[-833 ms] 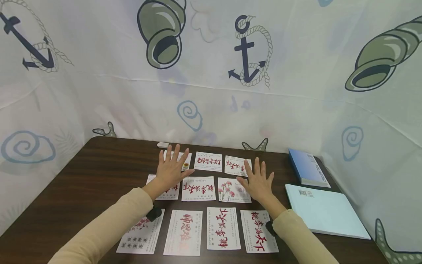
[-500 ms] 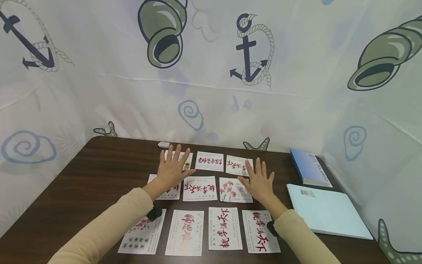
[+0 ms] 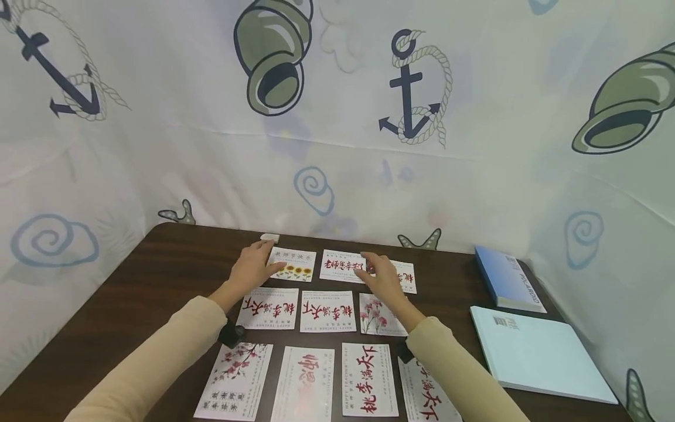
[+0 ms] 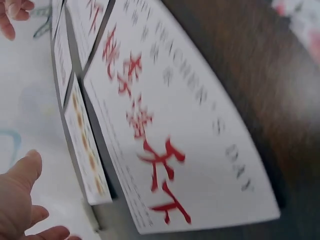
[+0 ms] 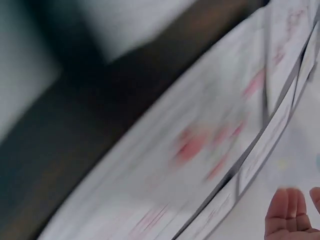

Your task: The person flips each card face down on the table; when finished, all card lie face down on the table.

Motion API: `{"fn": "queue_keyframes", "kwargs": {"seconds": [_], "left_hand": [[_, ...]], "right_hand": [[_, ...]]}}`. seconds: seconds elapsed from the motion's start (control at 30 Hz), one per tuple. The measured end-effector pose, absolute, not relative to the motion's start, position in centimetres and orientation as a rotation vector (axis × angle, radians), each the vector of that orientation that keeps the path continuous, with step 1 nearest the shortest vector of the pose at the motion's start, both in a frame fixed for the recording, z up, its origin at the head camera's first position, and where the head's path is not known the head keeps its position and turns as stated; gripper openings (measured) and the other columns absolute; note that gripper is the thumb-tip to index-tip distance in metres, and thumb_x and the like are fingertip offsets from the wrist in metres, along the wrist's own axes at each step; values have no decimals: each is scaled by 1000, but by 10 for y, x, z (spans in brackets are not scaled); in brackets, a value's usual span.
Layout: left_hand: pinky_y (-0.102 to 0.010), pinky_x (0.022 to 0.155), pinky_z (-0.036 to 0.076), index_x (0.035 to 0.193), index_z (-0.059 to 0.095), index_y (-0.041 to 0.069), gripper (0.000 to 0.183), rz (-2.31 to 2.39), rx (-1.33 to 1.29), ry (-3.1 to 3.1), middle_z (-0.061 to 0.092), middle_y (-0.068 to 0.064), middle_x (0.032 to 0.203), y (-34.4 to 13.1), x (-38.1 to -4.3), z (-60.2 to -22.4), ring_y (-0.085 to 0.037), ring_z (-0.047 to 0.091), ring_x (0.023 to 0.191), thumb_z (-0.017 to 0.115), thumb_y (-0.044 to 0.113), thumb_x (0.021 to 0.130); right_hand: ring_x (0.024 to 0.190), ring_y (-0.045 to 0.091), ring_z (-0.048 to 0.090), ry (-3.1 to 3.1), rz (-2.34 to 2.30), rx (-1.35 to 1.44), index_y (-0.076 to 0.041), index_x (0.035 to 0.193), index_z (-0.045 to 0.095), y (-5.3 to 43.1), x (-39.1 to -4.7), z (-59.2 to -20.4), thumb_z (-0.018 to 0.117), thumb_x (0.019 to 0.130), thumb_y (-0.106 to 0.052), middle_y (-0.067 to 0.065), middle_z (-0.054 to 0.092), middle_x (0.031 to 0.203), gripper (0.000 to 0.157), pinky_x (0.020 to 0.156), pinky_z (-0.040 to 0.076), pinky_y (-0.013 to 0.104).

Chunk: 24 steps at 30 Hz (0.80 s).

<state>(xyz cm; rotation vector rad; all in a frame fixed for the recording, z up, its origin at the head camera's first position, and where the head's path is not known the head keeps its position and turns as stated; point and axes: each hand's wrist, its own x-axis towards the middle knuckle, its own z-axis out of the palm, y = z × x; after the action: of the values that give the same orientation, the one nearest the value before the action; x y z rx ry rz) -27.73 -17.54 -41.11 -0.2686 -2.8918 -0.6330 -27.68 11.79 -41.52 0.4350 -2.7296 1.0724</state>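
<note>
My left hand [image 3: 251,271] hovers at the left edge of a sunflower card [image 3: 292,258] in the back row, thumb and fingers apart with nothing between them. The right hand [image 3: 384,282] overlaps two other back-row cards, a red-lettered one [image 3: 337,265] and one partly hidden at the right [image 3: 407,278]. Its fingers are bent loosely and hold nothing. In the left wrist view, a large red-lettered card [image 4: 145,125] lies below the left hand [image 4: 20,200]. The right wrist view is blurred; a pink-flower card [image 5: 190,140] fills its middle and right fingers [image 5: 287,210] show at the corner.
Cards lie in three rows on the dark wooden table [image 3: 132,310], including a blossom card [image 3: 235,381] in front. A small white block [image 3: 270,237] sits at the back edge. At right are a blue box [image 3: 508,278] and a pale blue flat box [image 3: 540,354].
Both hands have moved left and their spread fingers have drawn in and bent. The sunflower card, earlier mostly covered by the left hand, now shows. The head view has tilted slightly.
</note>
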Motion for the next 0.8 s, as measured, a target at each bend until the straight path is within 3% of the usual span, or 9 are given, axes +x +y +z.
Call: {"fn": "queue_keyframes", "kwargs": {"seconds": [0.17,0.27,0.4,0.6,0.8], "left_hand": [[-56,93,41,134,41,-10,63,-836,-179,-2916,46,-32,130,-190,-289,-419,-48,43,119,66,26,88],[-49,80,46,133,43,-11,63,-919,-149,-2907,53,-30,120,-195,-296,-428,-42,52,101,69,23,86],[-43,70,46,130,46,-11,63,-954,-108,-2903,57,-28,110,-197,-300,-441,-31,53,87,72,22,83],[-46,76,48,130,48,-10,63,-959,-65,-2911,56,-27,111,-197,-303,-446,-35,55,97,74,20,81],[-44,74,46,128,51,-7,61,-910,-54,-2914,53,-22,107,-197,-309,-444,-29,52,88,75,21,79]], "right_hand": [[88,24,57,-2781,1231,446,-2,127,55,78,-296,-420,68,86,-16,14,59,95,45,76,49,36],[82,21,55,-2810,1293,450,-1,127,55,58,-305,-424,69,85,-14,12,59,92,46,70,48,33],[70,15,49,-2895,1288,427,-1,126,56,36,-315,-430,72,83,-14,8,57,86,48,59,42,26],[67,16,47,-2989,1112,416,-1,121,59,16,-326,-432,76,79,-15,8,57,83,47,57,38,27],[74,16,53,-3043,921,374,-4,118,60,10,-338,-431,78,77,-20,8,62,90,48,65,44,31]]}}
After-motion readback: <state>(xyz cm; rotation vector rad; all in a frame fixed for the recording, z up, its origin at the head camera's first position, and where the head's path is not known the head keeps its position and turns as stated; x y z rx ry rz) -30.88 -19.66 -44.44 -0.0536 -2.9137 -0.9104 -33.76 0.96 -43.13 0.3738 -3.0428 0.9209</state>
